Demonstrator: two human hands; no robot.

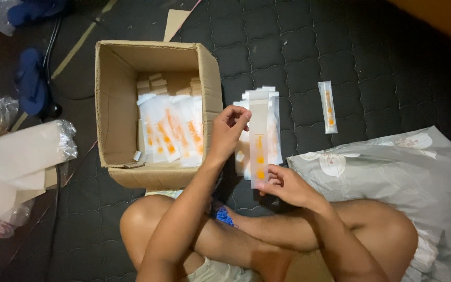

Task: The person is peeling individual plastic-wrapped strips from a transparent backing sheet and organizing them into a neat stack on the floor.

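I sit cross-legged on a dark quilted mattress point(340, 47). My right hand point(287, 184) pinches the lower end of a long clear sachet with an orange item inside point(259, 141), held over a stack of similar sachets point(273, 120). My left hand point(228, 130) touches the sachet's upper left edge with its fingertips. An open cardboard box point(111, 104) at my left holds several more orange-filled sachets point(170, 133).
A single sachet point(328, 106) lies apart on the mattress to the right. A grey flowered pillow point(392, 172) rests by my right knee. A plastic-wrapped white bundle point(19, 154), bags and a dark cable lie at the left.
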